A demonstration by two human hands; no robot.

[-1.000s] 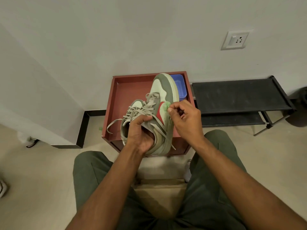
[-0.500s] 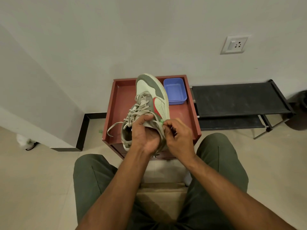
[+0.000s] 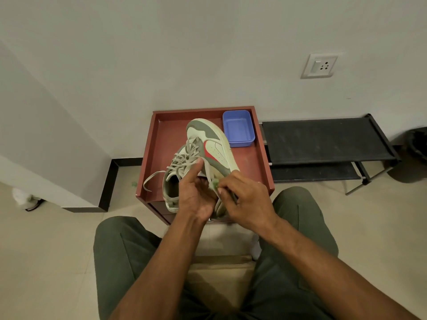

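A white and grey-green sneaker point(image 3: 209, 146) with a red side mark and loose grey laces is held above a red-brown tray-topped cabinet point(image 3: 157, 144). My left hand point(image 3: 196, 192) grips the sneaker at its heel end, thumb up along the collar. My right hand point(image 3: 245, 199) pinches a small green wad point(image 3: 213, 184) against the sneaker's side near the heel. One lace end point(image 3: 150, 180) hangs free to the left.
A blue plastic tub point(image 3: 239, 129) sits at the tray's back right corner. To the right stands a black two-tier rack point(image 3: 323, 139), and a dark bin point(image 3: 416, 153) is at the far right. White wall behind carries a socket point(image 3: 320, 65). My knees flank the cabinet.
The sneaker has turned so its toe points away and its side faces right. My right hand with the green wad has moved down from mid-side to the heel area.
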